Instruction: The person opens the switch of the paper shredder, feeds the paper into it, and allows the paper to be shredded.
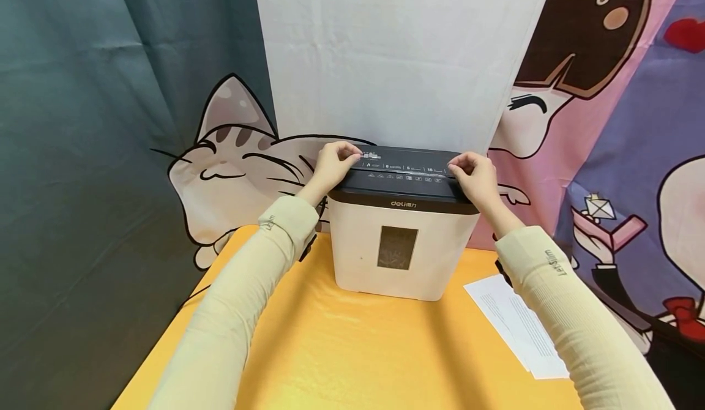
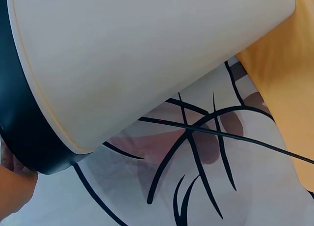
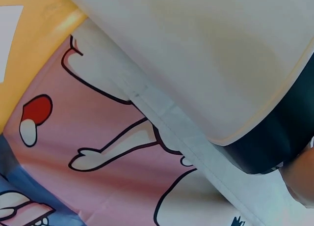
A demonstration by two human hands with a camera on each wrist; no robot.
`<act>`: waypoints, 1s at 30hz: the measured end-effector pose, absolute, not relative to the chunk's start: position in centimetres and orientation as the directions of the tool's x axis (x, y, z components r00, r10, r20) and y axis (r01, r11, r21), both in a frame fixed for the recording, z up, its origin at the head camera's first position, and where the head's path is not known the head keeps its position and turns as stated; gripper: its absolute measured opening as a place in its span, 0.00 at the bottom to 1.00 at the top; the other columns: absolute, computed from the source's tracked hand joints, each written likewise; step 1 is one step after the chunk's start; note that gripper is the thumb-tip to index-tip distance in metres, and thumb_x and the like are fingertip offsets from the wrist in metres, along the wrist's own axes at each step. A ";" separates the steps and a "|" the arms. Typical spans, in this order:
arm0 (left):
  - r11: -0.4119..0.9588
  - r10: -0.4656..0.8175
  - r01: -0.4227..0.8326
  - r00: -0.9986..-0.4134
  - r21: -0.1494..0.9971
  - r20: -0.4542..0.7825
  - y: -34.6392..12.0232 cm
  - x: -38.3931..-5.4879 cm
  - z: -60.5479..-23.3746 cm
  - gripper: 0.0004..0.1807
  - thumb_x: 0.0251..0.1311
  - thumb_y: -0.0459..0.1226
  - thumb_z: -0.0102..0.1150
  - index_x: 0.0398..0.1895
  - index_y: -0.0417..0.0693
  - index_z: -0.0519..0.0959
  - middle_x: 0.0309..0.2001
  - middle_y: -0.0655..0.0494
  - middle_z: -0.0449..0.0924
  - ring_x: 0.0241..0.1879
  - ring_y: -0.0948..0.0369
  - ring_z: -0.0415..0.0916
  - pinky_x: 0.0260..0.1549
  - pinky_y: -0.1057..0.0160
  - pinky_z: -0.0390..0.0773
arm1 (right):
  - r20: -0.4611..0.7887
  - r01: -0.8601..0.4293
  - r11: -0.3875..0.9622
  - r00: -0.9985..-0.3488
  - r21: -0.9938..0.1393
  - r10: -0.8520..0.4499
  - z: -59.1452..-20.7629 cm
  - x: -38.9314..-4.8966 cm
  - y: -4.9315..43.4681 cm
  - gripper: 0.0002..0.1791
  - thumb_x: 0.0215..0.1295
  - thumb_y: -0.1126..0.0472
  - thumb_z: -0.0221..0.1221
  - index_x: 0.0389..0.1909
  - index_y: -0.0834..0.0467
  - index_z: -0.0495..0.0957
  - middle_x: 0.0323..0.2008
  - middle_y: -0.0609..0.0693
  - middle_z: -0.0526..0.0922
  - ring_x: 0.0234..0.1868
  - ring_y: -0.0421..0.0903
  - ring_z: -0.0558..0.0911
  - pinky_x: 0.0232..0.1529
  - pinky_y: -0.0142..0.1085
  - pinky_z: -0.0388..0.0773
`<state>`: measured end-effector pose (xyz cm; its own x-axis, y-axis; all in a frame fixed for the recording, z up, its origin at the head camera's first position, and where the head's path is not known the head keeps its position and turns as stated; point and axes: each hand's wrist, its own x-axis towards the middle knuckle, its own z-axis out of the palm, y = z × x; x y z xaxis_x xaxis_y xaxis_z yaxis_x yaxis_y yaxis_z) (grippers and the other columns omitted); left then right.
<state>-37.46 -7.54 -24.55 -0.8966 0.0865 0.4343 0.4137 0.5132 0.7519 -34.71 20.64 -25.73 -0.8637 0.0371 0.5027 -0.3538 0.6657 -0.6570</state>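
A paper shredder (image 1: 396, 248) with a white body, small dark window and black lid (image 1: 402, 183) stands upright on the table. Over the lid's left end is my left hand (image 1: 335, 164), its fingers curled and thumb near the index fingertip. My right hand (image 1: 475, 174) has a similar pinch-like shape over the right end. Nothing shows between the fingers of either hand. A thin pale line runs along the lid's slot; I cannot tell if it is paper. Both wrist views show the hands beside the lid's dark rim, mostly cut off.
Printed sheets of paper (image 1: 520, 327) lie right of the shredder on the yellow table (image 1: 352, 361). Behind it hangs a cartoon-printed cloth (image 1: 396, 55). A black cable (image 2: 230, 135) crosses in front of the cloth at the left side.
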 end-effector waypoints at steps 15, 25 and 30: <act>0.319 0.091 0.456 -0.887 0.831 0.452 -8.2 -36.5 -25.4 0.10 0.62 0.32 0.57 0.40 0.32 0.80 0.39 0.36 0.83 0.38 0.45 0.78 0.32 0.76 0.69 | 0.522 -0.438 0.564 -0.853 -0.700 -0.013 -26.3 -33.3 20.1 0.09 0.64 0.64 0.59 0.37 0.68 0.79 0.25 0.38 0.74 0.26 0.31 0.70 0.31 0.18 0.67; 0.185 0.147 0.475 -0.879 0.860 0.454 -8.7 -34.3 -26.1 0.12 0.63 0.31 0.55 0.43 0.28 0.77 0.39 0.33 0.82 0.41 0.47 0.81 0.39 0.73 0.77 | 0.576 -0.540 0.389 -0.817 -0.746 -0.030 -25.8 -30.4 19.8 0.08 0.61 0.71 0.58 0.36 0.74 0.78 0.23 0.30 0.76 0.27 0.26 0.73 0.33 0.16 0.70; 0.105 0.124 0.482 -0.874 0.870 0.469 -8.9 -33.0 -26.8 0.11 0.62 0.31 0.56 0.43 0.29 0.78 0.34 0.45 0.84 0.36 0.61 0.83 0.40 0.70 0.80 | 0.588 -0.552 0.326 -0.809 -0.768 0.016 -25.4 -27.9 19.3 0.07 0.61 0.74 0.57 0.36 0.78 0.75 0.24 0.33 0.79 0.28 0.29 0.75 0.35 0.17 0.73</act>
<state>-33.04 -8.94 -26.82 -0.8745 0.1239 0.4690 0.4816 0.1055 0.8700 -27.87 19.30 -25.38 -0.8087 0.0156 0.5880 -0.5519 0.3259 -0.7676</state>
